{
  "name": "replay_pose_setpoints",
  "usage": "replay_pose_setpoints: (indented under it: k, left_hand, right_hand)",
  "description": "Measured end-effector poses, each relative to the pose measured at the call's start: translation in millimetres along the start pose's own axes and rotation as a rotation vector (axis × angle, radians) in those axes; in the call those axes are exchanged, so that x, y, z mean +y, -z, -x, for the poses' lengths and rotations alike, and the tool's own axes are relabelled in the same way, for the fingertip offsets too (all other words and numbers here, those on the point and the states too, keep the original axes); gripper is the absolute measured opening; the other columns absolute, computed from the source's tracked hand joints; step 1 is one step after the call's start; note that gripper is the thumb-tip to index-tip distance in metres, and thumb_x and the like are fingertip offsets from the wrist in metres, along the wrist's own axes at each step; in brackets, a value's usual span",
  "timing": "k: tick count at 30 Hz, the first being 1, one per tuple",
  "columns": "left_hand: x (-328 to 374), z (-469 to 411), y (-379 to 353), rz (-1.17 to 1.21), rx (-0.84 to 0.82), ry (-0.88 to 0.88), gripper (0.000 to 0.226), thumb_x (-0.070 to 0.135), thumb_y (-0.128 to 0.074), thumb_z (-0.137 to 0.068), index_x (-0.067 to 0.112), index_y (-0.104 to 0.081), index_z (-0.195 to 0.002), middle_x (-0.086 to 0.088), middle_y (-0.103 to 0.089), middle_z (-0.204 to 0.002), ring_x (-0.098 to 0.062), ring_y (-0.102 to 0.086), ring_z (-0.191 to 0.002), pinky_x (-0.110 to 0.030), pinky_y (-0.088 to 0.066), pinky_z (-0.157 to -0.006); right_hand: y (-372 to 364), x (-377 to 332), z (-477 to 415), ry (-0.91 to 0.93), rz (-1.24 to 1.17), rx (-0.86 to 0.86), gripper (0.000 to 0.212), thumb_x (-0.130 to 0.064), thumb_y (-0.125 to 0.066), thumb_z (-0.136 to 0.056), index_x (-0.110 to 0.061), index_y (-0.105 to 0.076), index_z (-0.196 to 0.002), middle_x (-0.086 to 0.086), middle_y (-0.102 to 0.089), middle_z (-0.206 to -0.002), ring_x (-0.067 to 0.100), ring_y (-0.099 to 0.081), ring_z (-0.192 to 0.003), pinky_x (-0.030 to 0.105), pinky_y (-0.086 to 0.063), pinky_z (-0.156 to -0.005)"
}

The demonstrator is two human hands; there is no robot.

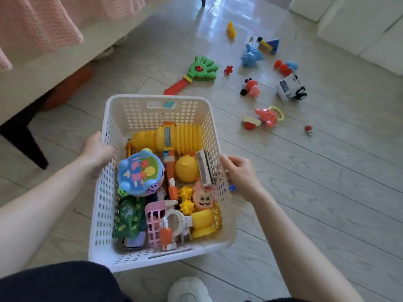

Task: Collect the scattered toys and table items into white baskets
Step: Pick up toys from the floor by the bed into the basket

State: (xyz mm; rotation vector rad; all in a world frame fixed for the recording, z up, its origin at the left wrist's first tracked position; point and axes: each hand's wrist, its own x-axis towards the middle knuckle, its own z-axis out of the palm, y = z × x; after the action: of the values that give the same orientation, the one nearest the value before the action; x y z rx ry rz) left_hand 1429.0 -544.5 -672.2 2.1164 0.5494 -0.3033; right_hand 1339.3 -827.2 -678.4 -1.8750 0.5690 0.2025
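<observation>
A white perforated basket [113, 118] sits between my arms, packed with several toys, among them a yellow squeaky hammer [168, 138], a blue toy drum [140, 172] and a yellow ball [187, 168]. My left hand [97, 149] grips the basket's left rim. On the right rim, my right hand [238, 173] holds on with curled fingers. More toys lie scattered on the floor beyond: a green hand clapper [197, 71], a blue dinosaur [251, 55], a white toy car [290, 87], a pink pig figure [250, 87] and a pink rattle [269, 116].
A sofa with a pink cover [32, 29] and a dark leg [24, 136] stands at the left. White cabinets [359, 25] line the far right. My white slipper [189, 289] is below the basket on the pale wood floor [327, 192].
</observation>
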Motion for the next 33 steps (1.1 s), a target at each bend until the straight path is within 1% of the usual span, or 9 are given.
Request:
replay_pose_setpoints:
  k: [2,5,9,14,20,24,27,31,33]
  left_hand:
    - [-2.6,-0.7,-2.4,0.014,0.008,0.012,0.035,-0.006,-0.047,-0.085,0.003,-0.050,-0.118,-0.026,-0.055,-0.119,-0.040,-0.055,-0.106,-0.042,-0.045,-0.081]
    - [-3.4,0.2,-2.3,-0.002,0.018,0.005,0.034,-0.005,-0.047,-0.085,0.003,-0.050,-0.118,-0.025,-0.056,-0.119,-0.039,-0.055,-0.107,-0.043,-0.045,-0.084]
    - [-0.9,2.7,-3.0,-0.025,0.009,0.012,0.033,-0.003,-0.045,-0.088,0.004,-0.049,-0.119,-0.024,-0.056,-0.118,-0.039,-0.055,-0.105,-0.041,-0.044,-0.076]
    - [0.4,4.0,0.1,-0.034,-0.037,0.030,0.035,-0.002,-0.043,-0.089,0.007,-0.046,-0.123,-0.022,-0.054,-0.120,-0.039,-0.055,-0.106,-0.048,-0.048,-0.085]
    - [-0.9,4.8,0.9,-0.018,-0.064,0.031,0.032,0.001,-0.043,-0.091,0.009,-0.045,-0.122,-0.021,-0.055,-0.116,-0.038,-0.056,-0.102,-0.049,-0.049,-0.083]
    - [-2.2,3.2,0.3,-0.018,-0.063,0.031,0.032,0.001,-0.042,-0.091,0.010,-0.044,-0.122,-0.021,-0.055,-0.117,-0.036,-0.057,-0.099,-0.047,-0.050,-0.079]
    - [-2.9,2.9,0.3,-0.034,-0.053,0.025,0.031,0.001,-0.042,-0.091,0.010,-0.044,-0.121,-0.021,-0.055,-0.116,-0.037,-0.057,-0.100,-0.046,-0.051,-0.077]
    - [-2.9,3.4,0.2,-0.023,-0.047,0.021,0.032,0.000,-0.041,-0.090,0.009,-0.045,-0.121,-0.020,-0.055,-0.117,-0.036,-0.057,-0.101,-0.043,-0.049,-0.075]
    - [-3.3,3.5,0.2,-0.020,-0.050,0.020,0.032,0.000,-0.041,-0.091,0.010,-0.044,-0.121,-0.020,-0.055,-0.117,-0.036,-0.057,-0.101,-0.043,-0.049,-0.074]
  right_hand:
    - [10.1,12.4,-3.1,-0.061,-0.098,0.165,0.031,-0.027,-0.052,-0.093,-0.006,-0.064,-0.073,0.009,-0.067,-0.074,0.019,-0.064,-0.065,0.031,-0.052,-0.058]
    - [23.9,44.4,-8.0,-0.164,0.209,0.488,0.030,-0.035,-0.053,-0.089,-0.008,-0.060,-0.079,0.015,-0.069,-0.087,0.033,-0.066,-0.082,0.043,-0.054,-0.076]
    - [13.7,72.5,-7.2,-0.372,0.398,0.289,0.067,-0.058,-0.057,-0.079,-0.001,-0.042,-0.111,0.020,-0.059,-0.105,0.040,-0.064,-0.088,0.051,-0.055,-0.072]
    - [1.5,83.8,-16.7,-0.333,0.479,0.247,0.074,-0.051,-0.063,-0.078,-0.008,-0.028,-0.127,0.019,-0.057,-0.114,0.035,-0.058,-0.098,0.040,-0.050,-0.077]
    - [-3.1,77.3,-24.1,-0.361,0.225,0.335,0.061,-0.024,-0.071,-0.076,-0.008,-0.034,-0.121,0.012,-0.056,-0.108,0.023,-0.047,-0.084,0.027,-0.034,-0.067]
    - [-3.0,68.6,-23.7,-0.335,0.050,0.404,0.046,-0.021,-0.069,-0.074,-0.013,-0.036,-0.104,0.010,-0.055,-0.102,0.025,-0.053,-0.088,0.033,-0.045,-0.069]
    - [4.8,50.6,-24.7,-0.279,-0.203,0.439,0.042,-0.017,-0.068,-0.073,-0.015,-0.042,-0.106,0.010,-0.058,-0.105,0.027,-0.060,-0.095,0.040,-0.056,-0.072]
    - [18.0,11.7,-22.6,-0.058,-0.309,0.436,0.040,-0.012,-0.065,-0.076,-0.024,-0.044,-0.108,-0.001,-0.058,-0.095,0.015,-0.062,-0.083,0.029,-0.056,-0.059]
    - [19.1,-9.8,-18.3,0.077,-0.305,0.440,0.048,-0.010,-0.063,-0.076,-0.024,-0.043,-0.118,-0.010,-0.056,-0.092,0.009,-0.059,-0.082,0.026,-0.054,-0.068]
